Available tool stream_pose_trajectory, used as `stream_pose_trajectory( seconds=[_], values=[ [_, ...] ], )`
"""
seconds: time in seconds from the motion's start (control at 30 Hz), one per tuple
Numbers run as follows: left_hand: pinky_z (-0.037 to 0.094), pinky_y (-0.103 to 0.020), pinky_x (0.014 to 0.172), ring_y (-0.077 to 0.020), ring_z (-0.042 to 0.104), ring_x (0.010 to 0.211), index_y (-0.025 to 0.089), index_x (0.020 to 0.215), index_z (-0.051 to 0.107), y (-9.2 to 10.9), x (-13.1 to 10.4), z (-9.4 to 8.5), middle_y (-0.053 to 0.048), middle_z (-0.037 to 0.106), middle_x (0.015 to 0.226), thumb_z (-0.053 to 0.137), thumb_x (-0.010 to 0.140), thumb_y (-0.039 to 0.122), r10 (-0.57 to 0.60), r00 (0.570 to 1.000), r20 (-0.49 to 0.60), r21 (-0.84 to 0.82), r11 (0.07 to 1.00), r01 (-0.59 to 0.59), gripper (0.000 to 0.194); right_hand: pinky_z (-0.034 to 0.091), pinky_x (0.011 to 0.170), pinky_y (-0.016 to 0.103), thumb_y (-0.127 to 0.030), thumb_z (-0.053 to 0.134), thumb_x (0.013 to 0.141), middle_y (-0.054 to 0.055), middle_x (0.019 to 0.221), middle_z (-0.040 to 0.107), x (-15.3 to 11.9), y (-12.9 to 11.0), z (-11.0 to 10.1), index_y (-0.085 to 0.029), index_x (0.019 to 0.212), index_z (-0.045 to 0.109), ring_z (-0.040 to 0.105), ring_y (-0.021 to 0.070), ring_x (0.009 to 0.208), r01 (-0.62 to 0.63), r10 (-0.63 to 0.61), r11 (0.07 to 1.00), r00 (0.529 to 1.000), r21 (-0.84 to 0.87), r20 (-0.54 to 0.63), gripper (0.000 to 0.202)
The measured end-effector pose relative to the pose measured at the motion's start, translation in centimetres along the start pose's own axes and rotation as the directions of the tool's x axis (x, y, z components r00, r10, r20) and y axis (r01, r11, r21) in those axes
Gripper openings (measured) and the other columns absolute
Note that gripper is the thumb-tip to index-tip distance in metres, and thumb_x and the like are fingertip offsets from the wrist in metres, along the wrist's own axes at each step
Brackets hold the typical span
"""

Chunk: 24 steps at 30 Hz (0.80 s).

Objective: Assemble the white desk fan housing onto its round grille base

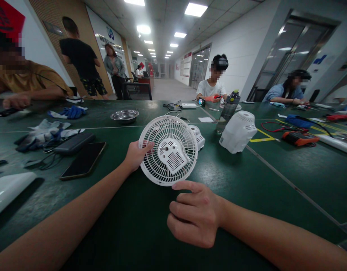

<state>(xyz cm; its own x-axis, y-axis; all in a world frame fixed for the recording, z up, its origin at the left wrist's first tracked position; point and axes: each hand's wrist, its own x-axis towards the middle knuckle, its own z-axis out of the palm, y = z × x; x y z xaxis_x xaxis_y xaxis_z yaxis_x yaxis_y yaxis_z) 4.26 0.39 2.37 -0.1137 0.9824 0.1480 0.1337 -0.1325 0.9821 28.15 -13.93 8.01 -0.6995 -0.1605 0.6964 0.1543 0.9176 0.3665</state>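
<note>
My left hand [137, 153] grips the left rim of a white fan head [173, 156], thumb over the round slatted guard. Its vented motor cover faces me, and the fan head stands tilted up above the table. Close to its lower rim is my right hand [194, 214], index finger stretched towards the rim and the other fingers curled in. The right thumb and anything inside that hand are hidden; whether the fingertip touches the rim I cannot tell. Just behind the fan head sits a white vented part [198, 138], partly covered by it.
On the green table [264, 199] are a white plastic housing [238, 132], a bottle [227, 113], a metal bowl [124, 116], a phone [83, 161], a dark case [74, 143], gloves [46, 135] and an orange-black meter [300, 138]. Several people are around the table and beyond.
</note>
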Motion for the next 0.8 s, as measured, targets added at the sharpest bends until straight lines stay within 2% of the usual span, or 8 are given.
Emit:
stream_pose_trajectory(
  seconds=[0.17,0.27,0.4,0.53,0.63,0.7,0.77,0.8],
  values=[
    [0.06,-0.037,0.067,-0.0218,0.071,0.068,0.014,0.087,0.069,-0.3,0.1,0.0,-0.006,0.074,0.077,0.079,0.072,0.038,0.003,1.0,0.0,-0.02,1.0,-0.003,0.03,0.048,0.089,0.034,-0.016,0.046,0.092,-0.004,0.054,0.047,-0.1,0.3,0.2,-0.019,0.064,0.058,0.04,0.011,0.052,-0.012,0.012,1.0,1.0,-0.006,0.008,0.031],
    [0.06,-0.038,0.068,-0.0218,0.071,0.068,0.014,0.087,0.069,-0.1,0.0,0.0,-0.006,0.074,0.078,0.079,0.073,0.037,-0.013,1.0,0.003,-0.018,1.0,0.013,0.029,0.046,0.076,0.033,-0.013,0.046,0.09,-0.003,0.055,0.043,0.0,0.3,0.3,-0.019,0.059,0.054,0.037,0.0118,0.053,-0.001,0.001,1.0,1.0,0.009,0.005,0.033],
    [0.06,-0.038,0.068,-0.0222,0.071,0.069,0.015,0.087,0.069,-0.1,0.0,0.0,-0.006,0.074,0.077,0.078,0.073,0.038,-0.023,1.0,-0.002,-0.008,1.0,0.023,0.028,0.032,0.056,0.03,-0.009,0.045,0.086,-0.003,0.054,0.037,0.2,0.5,0.5,-0.019,0.052,0.046,0.03,0.0115,0.05,0.019,-0.018,0.999,1.0,0.036,-0.014,0.035],
    [0.059,-0.038,0.07,-0.0219,0.07,0.07,0.015,0.088,0.068,-0.2,-0.1,0.0,-0.006,0.073,0.078,0.077,0.073,0.04,0.018,1.0,0.004,0.001,1.0,-0.018,0.03,0.019,0.05,0.029,-0.009,0.043,0.087,-0.004,0.052,0.033,0.3,0.6,0.6,-0.019,0.05,0.038,0.026,0.0105,0.048,0.01,-0.009,0.999,1.0,0.05,-0.017,0.038],
    [0.057,-0.038,0.072,-0.0227,0.07,0.076,0.016,0.098,0.067,0.4,-0.3,-0.1,-0.007,0.073,0.086,0.074,0.075,0.042,0.119,0.993,0.003,0.097,0.988,-0.119,0.035,0.017,0.048,0.028,-0.013,0.042,0.091,-0.004,0.052,0.034,-0.1,0.5,0.8,-0.019,0.052,0.038,0.026,0.0098,0.047,-0.011,0.008,0.997,0.999,0.073,0.043,0.039],
    [0.056,-0.038,0.077,-0.0235,0.069,0.084,0.017,0.113,0.063,1.2,-0.5,0.0,-0.008,0.072,0.097,0.072,0.077,0.041,0.241,0.969,-0.048,0.212,0.951,-0.226,0.044,0.018,0.047,0.028,-0.016,0.042,0.092,-0.005,0.053,0.036,-0.6,0.5,1.0,-0.019,0.055,0.039,0.028,0.0094,0.046,-0.026,0.018,0.996,0.995,0.084,0.1,0.037],
    [0.054,-0.039,0.083,-0.0245,0.067,0.094,0.018,0.125,0.056,2.3,-0.8,0.1,-0.01,0.069,0.109,0.07,0.078,0.038,0.408,0.902,-0.141,0.347,0.874,-0.341,0.052,0.017,0.046,0.027,-0.016,0.043,0.091,-0.005,0.054,0.037,-1.1,0.5,1.3,-0.019,0.058,0.04,0.03,0.0089,0.045,-0.038,0.022,0.995,0.986,0.093,0.164,0.034],
    [0.053,-0.04,0.085,-0.0253,0.065,0.098,0.018,0.127,0.055,2.8,-1.0,0.2,-0.011,0.067,0.114,0.068,0.079,0.035,0.5,0.847,-0.18,0.417,0.818,-0.395,0.052,0.017,0.045,0.027,-0.016,0.043,0.09,-0.005,0.054,0.038,-1.4,0.6,1.5,-0.019,0.058,0.041,0.03,0.0086,0.045,-0.042,0.023,0.994,0.981,0.098,0.193,0.032]
  ],
)
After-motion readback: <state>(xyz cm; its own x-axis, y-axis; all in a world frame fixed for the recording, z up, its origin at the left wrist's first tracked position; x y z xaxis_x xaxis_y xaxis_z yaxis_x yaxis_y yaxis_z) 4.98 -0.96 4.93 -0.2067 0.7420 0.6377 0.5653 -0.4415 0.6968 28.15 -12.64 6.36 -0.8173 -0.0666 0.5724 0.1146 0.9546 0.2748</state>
